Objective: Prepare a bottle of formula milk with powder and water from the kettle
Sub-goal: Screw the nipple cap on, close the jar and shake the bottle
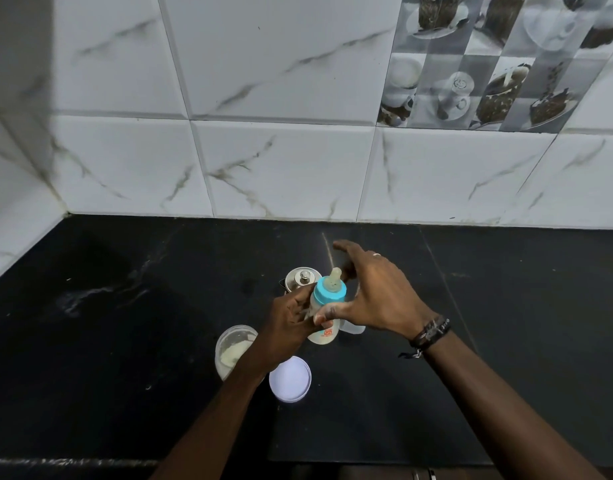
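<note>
L hand [291, 315], just below frame centre: fingers curled round the body of the baby bottle [325, 318], gripping it approx mid-height w/ fingertips on the side facing the cam. Bottle is tilted, top leaning toward upper right of frame, held above the counter. Blue screw ring [329, 292] sits on its neck w/ a pale teat [335, 276] sticking out on top. Red print on the lower part of the bottle, too small to read. Contents: can't tell.

R hand [377, 292], right of centre: fingers spread wide & mostly straight, reaching over toward upper centre, holding nothing. Thumb tip lies against the bottle just under the blue ring. Ring on one finger; dark cord bracelet [431, 333] on the wrist. Both forearms come in from the bottom edge of frame.

Behind the bottle, slightly up & left: steel lid w/ a knob [302, 277], prob. the kettle top, mostly hidden by L hand. Just right of the bottle's base, a clear plastic cap [353, 329] on the counter, partly covered by the R hand.

Lower left of centre: open tub w/ pale powder [230, 351] inside, L forearm crossing in front of it. Just beside it, lower centre, a white round lid [290, 379] lying flat.

All on a black stone counter [125, 341]. White marbled wall tiles [280, 161] fill the upper half; grey patterned tile w/ cups [471, 74] at upper right.
</note>
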